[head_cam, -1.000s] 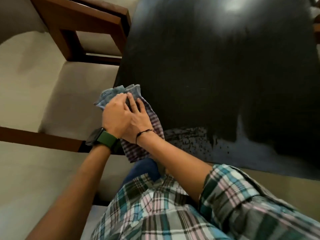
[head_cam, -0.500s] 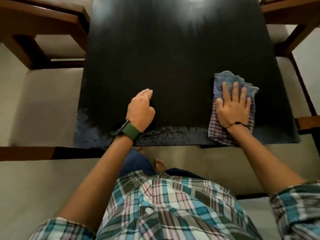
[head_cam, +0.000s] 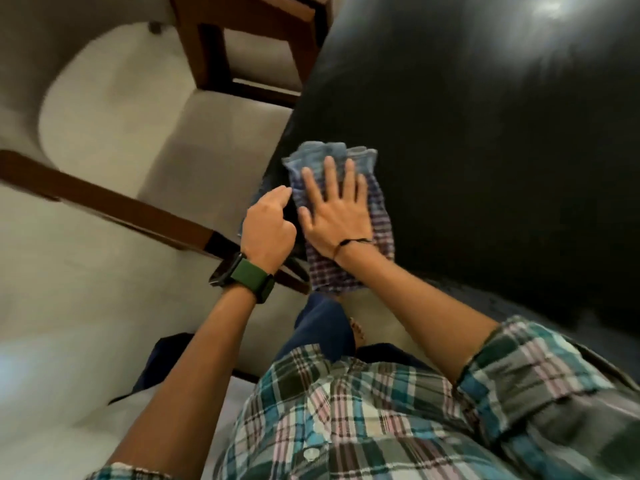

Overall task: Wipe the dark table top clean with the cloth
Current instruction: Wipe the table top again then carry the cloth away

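at the near left corner of the frame's main piece, entries run from largest down. dark table top [head_cam: 485, 140]: glossy black slab filling the upper right of the head view, a bright glare spot near its far right, a dull speckled band along its near edge. pale floor [head_cam: 104, 271]: light, blurred, spread across the left side. wooden chair [head_cam: 221, 39]: brown frame standing just beside the table's left edge, at the top of the view; a second brown wooden rail [head_cam: 114, 206] crosses the floor diagonally toward the table corner. plaid shirt [head_cam: 346, 420]: teal, pink and grey check, filling the bottom of the view, sleeves rolled above the forearms. cloth [head_cam: 379, 216]: blue and purple checked, rumpled, lying on the table's near left corner, its near end draped over the table edge. right hand [head_cam: 334, 216]: laid flat on the cloth, fingers straight and spread, pressing down, nothing clasped; a thin dark cord circles its wrist. left hand [head_cam: 268, 226]: touching the cloth's left edge at the table corner, fingers curled under; whether they pinch the fabric cannot be told. watch [head_cam: 242, 275]: dark case on a green strap, worn on the left wrist.
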`<state>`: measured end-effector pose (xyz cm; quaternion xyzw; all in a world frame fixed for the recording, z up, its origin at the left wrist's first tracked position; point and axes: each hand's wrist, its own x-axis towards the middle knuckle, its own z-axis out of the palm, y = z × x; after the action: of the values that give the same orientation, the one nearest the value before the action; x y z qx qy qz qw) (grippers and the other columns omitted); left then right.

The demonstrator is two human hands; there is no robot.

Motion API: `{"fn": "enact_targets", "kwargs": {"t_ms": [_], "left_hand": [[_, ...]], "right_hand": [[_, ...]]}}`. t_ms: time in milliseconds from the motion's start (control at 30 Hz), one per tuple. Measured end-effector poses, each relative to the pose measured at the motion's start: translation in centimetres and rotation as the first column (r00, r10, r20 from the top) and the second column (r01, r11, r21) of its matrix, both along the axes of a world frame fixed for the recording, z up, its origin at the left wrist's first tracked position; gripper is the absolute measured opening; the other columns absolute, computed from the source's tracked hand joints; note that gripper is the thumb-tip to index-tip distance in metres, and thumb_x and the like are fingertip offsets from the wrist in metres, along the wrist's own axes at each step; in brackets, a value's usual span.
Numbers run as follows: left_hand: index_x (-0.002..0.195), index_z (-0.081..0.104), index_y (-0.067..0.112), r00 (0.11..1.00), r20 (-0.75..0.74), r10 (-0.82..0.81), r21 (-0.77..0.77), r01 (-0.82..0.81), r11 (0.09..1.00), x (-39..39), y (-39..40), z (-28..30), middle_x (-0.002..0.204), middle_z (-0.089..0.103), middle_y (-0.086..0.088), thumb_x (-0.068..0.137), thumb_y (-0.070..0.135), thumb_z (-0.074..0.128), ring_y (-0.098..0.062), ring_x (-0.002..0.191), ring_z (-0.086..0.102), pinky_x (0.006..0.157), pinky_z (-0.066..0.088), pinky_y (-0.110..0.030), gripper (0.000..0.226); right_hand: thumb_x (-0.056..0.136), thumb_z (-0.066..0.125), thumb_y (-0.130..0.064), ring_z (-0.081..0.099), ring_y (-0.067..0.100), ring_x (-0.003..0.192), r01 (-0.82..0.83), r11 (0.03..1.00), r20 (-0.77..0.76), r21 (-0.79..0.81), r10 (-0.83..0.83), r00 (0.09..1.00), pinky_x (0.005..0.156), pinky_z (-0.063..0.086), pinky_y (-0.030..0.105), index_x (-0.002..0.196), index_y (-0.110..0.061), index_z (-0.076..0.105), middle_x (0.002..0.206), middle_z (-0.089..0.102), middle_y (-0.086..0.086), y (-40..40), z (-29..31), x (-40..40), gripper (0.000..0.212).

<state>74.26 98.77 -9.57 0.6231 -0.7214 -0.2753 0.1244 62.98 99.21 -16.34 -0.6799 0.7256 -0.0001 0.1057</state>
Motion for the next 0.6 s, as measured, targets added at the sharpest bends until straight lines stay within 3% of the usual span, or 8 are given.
{"fn": "enact_targets", "kwargs": {"t_ms": [100,233,467,600], "left_hand": [[0.126,0.052,-0.002,0.999,-0.006,0.042,-0.013,-0.042,0.999,0.9,-0.2,0.4,0.135,0.052,-0.018,0.076,-0.010,0.037,-0.026,0.128,0.046,0.107,0.031,-0.027,0.053],[0.125,0.054,-0.001,0.996,-0.022,0.086,-0.059,-0.087,0.994,2.0,-1.0,1.0,0.133,0.054,-0.017,0.075,-0.009,0.037,-0.025,0.126,0.048,0.106,0.033,-0.025,0.053],[0.132,0.046,0.000,0.989,0.035,0.146,-0.040,-0.144,0.989,3.2,-1.2,1.7,0.139,0.048,-0.017,0.085,-0.005,0.042,-0.025,0.130,0.043,0.109,0.030,-0.027,0.047],[0.132,0.045,-0.002,0.987,0.002,0.159,-0.026,-0.159,0.987,4.2,-1.0,1.6,0.140,0.046,-0.017,0.078,-0.015,0.038,-0.025,0.132,0.042,0.112,0.028,-0.027,0.056]], "right_hand": [[0.096,0.021,-0.051,-0.008,0.040,0.143,-0.106,0.994,0.007,0.008,0.106,0.994,0.113,-0.005,0.055,0.150,-0.028,0.003,0.158,-0.003,0.012,-4.2,0.1,2.4,0.062],[0.096,0.019,-0.048,-0.011,0.038,0.143,-0.122,0.992,0.014,0.035,0.121,0.993,0.114,-0.006,0.053,0.151,-0.026,0.004,0.159,-0.006,0.009,-7.7,0.3,3.8,0.060],[0.095,0.030,-0.045,-0.004,0.034,0.144,-0.423,0.906,0.029,-0.014,0.424,0.905,0.117,0.001,0.049,0.150,-0.020,0.009,0.159,0.003,0.007,2.3,-0.3,6.5,0.064],[0.091,0.039,-0.041,0.013,0.033,0.144,-0.408,0.913,-0.092,-0.031,0.404,0.910,0.114,0.007,0.047,0.149,-0.022,0.017,0.156,0.018,0.008,6.8,-1.1,1.0,0.065]]}}
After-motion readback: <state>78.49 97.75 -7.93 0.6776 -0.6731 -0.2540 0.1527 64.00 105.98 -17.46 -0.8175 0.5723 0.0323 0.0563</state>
